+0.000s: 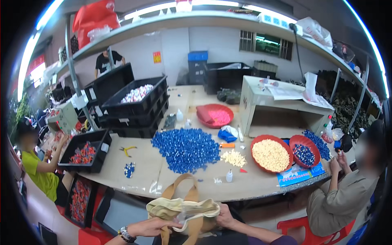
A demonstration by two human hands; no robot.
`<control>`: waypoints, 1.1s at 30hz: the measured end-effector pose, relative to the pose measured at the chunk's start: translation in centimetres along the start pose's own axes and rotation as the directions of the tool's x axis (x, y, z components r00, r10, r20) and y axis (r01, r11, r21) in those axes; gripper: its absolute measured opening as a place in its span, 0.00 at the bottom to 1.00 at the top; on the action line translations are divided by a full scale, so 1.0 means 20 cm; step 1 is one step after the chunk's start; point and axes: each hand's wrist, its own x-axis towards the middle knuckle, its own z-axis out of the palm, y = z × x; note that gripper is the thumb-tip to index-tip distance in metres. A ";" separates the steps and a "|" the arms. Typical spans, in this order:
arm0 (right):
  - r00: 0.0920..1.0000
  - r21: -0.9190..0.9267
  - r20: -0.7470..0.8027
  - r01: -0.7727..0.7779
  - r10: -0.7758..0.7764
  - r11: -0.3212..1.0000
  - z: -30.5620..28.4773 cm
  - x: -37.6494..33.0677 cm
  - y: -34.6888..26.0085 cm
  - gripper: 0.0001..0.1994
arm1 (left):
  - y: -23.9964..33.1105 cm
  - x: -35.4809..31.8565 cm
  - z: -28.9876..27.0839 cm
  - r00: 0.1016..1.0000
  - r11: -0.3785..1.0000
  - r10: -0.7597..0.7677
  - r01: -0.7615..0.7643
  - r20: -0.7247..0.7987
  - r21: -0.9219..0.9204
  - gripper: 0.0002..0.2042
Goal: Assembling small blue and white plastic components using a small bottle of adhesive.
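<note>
A cream canvas tote bag (202, 210) with tan straps is in front of me at the table's near edge, its mouth spread open. My right hand (223, 216) is closed on the right side of its rim. At the near left of the opening, my left hand (157, 226), with a metal watch on the wrist, grips the bag's edge beside a strap; its fingertips are partly hidden. Something translucent, like plastic, shows inside the bag's mouth. Beyond the bag, a large pile of small blue pieces (185, 149) covers the table.
A white dropper bottle (229, 176), cream pieces (233, 157) and yellow pliers (128, 151) lie on the table (143, 179). Red baskets (254, 159) stand right, black crates (134, 108) left. One co-worker (343, 196) sits at right, another (41, 171) at left.
</note>
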 end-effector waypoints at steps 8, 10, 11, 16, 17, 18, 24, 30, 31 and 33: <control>0.993 0.324 -0.057 -0.080 0.104 0.943 0.18 0.18 -0.60 0.12 | 0.53 -0.43 -0.17 0.903 1.000 -0.004 0.005 -0.429 0.001 0.16; 0.984 0.344 -0.151 -0.034 0.091 0.938 0.17 0.30 -0.80 0.11 | 0.64 -0.49 -0.14 0.582 0.994 0.068 0.034 -0.810 0.108 0.18; 0.980 0.331 -0.197 0.030 0.038 0.943 0.14 0.36 -0.88 0.11 | 0.60 -0.52 -0.18 0.399 0.803 0.518 0.077 -0.757 0.591 0.26; 0.865 0.197 -0.419 0.385 -0.278 0.902 -0.04 0.67 -1.45 0.11 | 0.61 -0.52 -0.12 -0.438 0.564 0.788 0.231 -0.433 0.793 0.31; 0.808 0.205 -0.518 0.436 -0.281 0.876 -0.16 0.74 -1.51 0.12 | 0.53 -0.48 -0.16 -0.365 0.496 0.851 0.323 -0.377 0.806 0.28; 0.764 0.087 -0.540 0.467 -0.352 0.880 -0.20 0.79 -1.67 0.14 | 0.46 -0.47 -0.16 -0.282 0.427 0.901 0.448 -0.329 0.786 0.26; 0.338 -0.225 -0.667 0.758 -0.664 0.612 -0.73 1.35 -2.33 0.16 | 0.02 -0.02 -0.13 -0.053 0.788 0.611 0.131 -0.790 0.601 0.15; -0.002 -0.569 -0.763 0.477 -0.647 0.670 -0.78 1.85 -2.70 0.07 | -0.43 0.31 -0.08 0.078 0.893 0.442 0.055 -0.893 0.447 0.12; 0.008 -0.566 -0.759 0.484 -0.651 0.667 -0.83 1.99 -2.72 0.07 | -0.46 0.33 -0.06 0.101 0.926 0.365 0.061 -0.925 0.372 0.11; -0.344 -0.827 -0.562 0.255 -0.752 0.502 -1.13 2.25 -2.81 0.09 | -0.53 0.41 -0.09 0.113 0.961 0.277 -0.013 -0.954 0.278 0.07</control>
